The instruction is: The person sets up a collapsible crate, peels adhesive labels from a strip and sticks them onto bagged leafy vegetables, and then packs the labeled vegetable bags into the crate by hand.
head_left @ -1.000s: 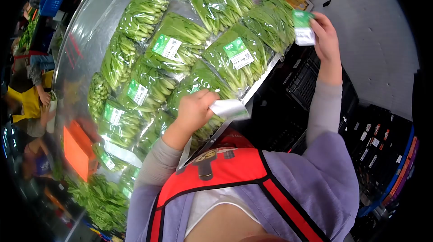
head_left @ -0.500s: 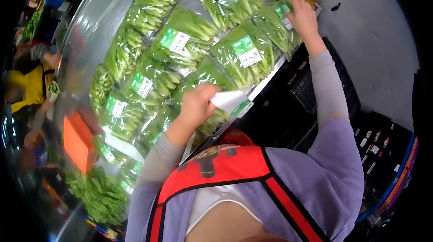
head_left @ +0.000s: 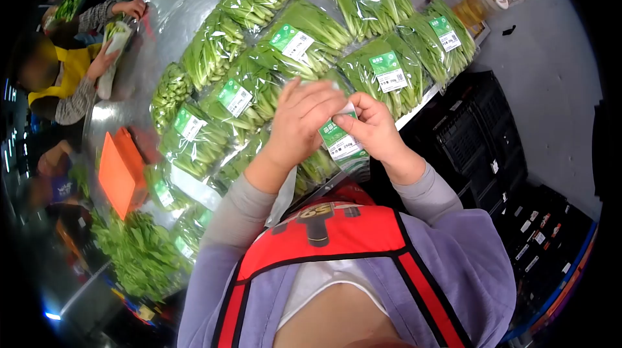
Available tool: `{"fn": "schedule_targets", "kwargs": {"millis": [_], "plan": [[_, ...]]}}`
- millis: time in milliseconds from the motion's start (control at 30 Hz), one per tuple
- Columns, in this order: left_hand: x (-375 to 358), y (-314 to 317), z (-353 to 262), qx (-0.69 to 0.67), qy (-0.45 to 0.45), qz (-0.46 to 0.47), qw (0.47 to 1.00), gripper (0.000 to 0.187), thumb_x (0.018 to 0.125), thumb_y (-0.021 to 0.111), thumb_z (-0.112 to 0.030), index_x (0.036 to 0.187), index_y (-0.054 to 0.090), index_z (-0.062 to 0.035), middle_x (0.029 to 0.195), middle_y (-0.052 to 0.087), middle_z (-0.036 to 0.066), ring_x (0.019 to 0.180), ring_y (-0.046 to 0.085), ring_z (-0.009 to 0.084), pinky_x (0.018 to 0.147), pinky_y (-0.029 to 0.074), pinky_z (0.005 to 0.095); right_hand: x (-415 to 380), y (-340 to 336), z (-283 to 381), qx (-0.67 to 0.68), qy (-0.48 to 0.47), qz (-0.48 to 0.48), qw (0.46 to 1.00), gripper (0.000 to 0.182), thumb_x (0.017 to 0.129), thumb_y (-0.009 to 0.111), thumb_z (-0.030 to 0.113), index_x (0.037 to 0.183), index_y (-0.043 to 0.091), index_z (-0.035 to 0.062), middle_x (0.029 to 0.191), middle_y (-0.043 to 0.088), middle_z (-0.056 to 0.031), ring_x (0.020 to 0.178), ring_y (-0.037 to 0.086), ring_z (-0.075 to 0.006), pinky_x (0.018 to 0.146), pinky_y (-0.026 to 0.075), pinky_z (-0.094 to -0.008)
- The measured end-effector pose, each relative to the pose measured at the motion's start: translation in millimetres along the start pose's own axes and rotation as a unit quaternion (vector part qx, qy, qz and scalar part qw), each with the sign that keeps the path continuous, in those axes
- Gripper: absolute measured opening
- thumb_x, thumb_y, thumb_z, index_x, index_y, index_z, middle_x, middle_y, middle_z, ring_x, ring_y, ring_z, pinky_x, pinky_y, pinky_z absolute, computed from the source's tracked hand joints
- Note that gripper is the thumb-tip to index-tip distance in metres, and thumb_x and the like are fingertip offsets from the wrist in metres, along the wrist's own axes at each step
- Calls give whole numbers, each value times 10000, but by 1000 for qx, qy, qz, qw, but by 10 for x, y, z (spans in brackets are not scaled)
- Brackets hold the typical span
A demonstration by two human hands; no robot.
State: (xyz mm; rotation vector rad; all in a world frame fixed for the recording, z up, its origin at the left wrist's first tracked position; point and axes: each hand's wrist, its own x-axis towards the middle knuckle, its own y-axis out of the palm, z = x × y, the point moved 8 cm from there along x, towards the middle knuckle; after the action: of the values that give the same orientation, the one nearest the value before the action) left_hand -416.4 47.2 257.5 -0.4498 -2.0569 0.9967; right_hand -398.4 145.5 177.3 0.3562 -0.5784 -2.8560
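My left hand (head_left: 300, 124) and my right hand (head_left: 378, 133) meet in front of my chest over the near edge of the table. Between them is a strip of green-and-white printed labels (head_left: 342, 142), hanging down over the edge. My right thumb and fingers pinch its upper right side. My left fingers, slightly blurred, curl over its upper left end, and the left thumb is hidden. Just beyond my hands lie clear bags of leafy greens, one labelled bag (head_left: 387, 69) nearest the right hand and another labelled bag (head_left: 444, 40) at the right end.
Several more bagged greens (head_left: 301, 34) cover the metal table (head_left: 152, 43). An orange container (head_left: 122, 173) and loose leafy greens (head_left: 139, 257) are at the left. A lidded jar (head_left: 479, 6) stands at the far right corner. Black crates (head_left: 476, 134) stand at right. Across the table, a person (head_left: 65, 76) handles vegetables.
My right hand has left the label on the rightmost bag and come back to the label strip at my left hand. The view has shifted, and the person opposite has moved a hand onto the table.
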Motion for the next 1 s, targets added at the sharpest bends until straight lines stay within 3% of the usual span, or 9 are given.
{"fn": "schedule_targets", "kwargs": {"millis": [33, 100, 167, 233, 333, 467, 633, 867, 1000], "plan": [[-33, 16, -18, 2, -1, -2, 1000, 320, 666, 644, -57, 981, 605, -92, 973, 609, 79, 890, 569, 271, 825, 411, 380, -16, 35, 56, 40, -24, -9, 999, 128, 820, 631, 50, 905, 541, 16, 739, 561, 25, 642, 477, -18, 556, 391, -191], [-128, 20, 234, -255, -165, -74, 950, 234, 682, 671, -63, 907, 612, -80, 878, 623, 83, 813, 587, 265, 740, 453, 342, -40, 68, 51, 30, -38, -21, 999, 171, 803, 642, 21, 901, 502, 28, 757, 543, 15, 662, 491, -36, 570, 396, -197], [-132, -45, 209, -250, -151, -106, 951, 180, 691, 682, -61, 853, 602, -68, 790, 606, 90, 728, 583, 258, 630, 460, 307, -78, 59, 243, -29, -120, -83, 989, 200, 795, 645, 15, 934, 501, 24, 778, 534, -3, 688, 480, -49, 593, 388, -195], [-154, -18, 224, -255, -169, -76, 949, 167, 690, 669, -49, 839, 597, -69, 726, 576, 84, 675, 566, 259, 579, 441, 308, -52, 27, 270, -55, -144, -67, 986, 225, 779, 655, 26, 965, 530, 17, 820, 548, -30, 710, 482, -72, 612, 388, -211], [-161, -49, 216, -221, -142, -79, 962, 153, 691, 656, -41, 827, 594, -72, 683, 545, 79, 625, 545, 260, 538, 420, 314, -22, 129, 508, -288, -211, 3, 934, 224, 755, 668, 57, 967, 599, 33, 824, 558, -38, 692, 494, -117, 621, 393, -242], [-217, -43, 250, -193, -133, -53, 971, 155, 683, 647, -36, 821, 599, -86, 679, 542, 74, 617, 542, 258, 533, 425, 321, 13, 161, 572, -288, -232, 27, 929, 190, 757, 662, 52, 935, 597, 37, 861, 551, -40, 730, 499, -121, 648, 392, -237], [-130, -157, 127, -112, -29, -92, 989, 201, 663, 651, -29, 841, 575, -81, 708, 573, 58, 602, 548, 257, 513, 437, 329, 97, 139, 354, -139, -90, 80, 983, 175, 762, 655, 45, 918, 576, 42, 948, 528, -17, 796, 478, -98, 696, 376, -230], [-152, -66, 202, -160, -51, -126, 978, 219, 671, 673, -61, 821, 514, -68, 707, 577, 67, 610, 572, 259, 515, 448, 331, 180, 122, 453, -159, -137, 80, 975, 143, 749, 659, 35, 856, 565, 39, 889, 556, -36, 827, 530, -123, 721, 414, -261], [-180, -13, 308, -128, -85, -70, 986, 219, 661, 695, -98, 790, 518, -79, 680, 564, 61, 588, 566, 249, 500, 440, 331, 158, 139, 619, -247, -196, 120, 941, 133, 734, 669, 33, 822, 569, 37, 902, 570, -61, 841, 553, -164, 745, 424, -284]]}}
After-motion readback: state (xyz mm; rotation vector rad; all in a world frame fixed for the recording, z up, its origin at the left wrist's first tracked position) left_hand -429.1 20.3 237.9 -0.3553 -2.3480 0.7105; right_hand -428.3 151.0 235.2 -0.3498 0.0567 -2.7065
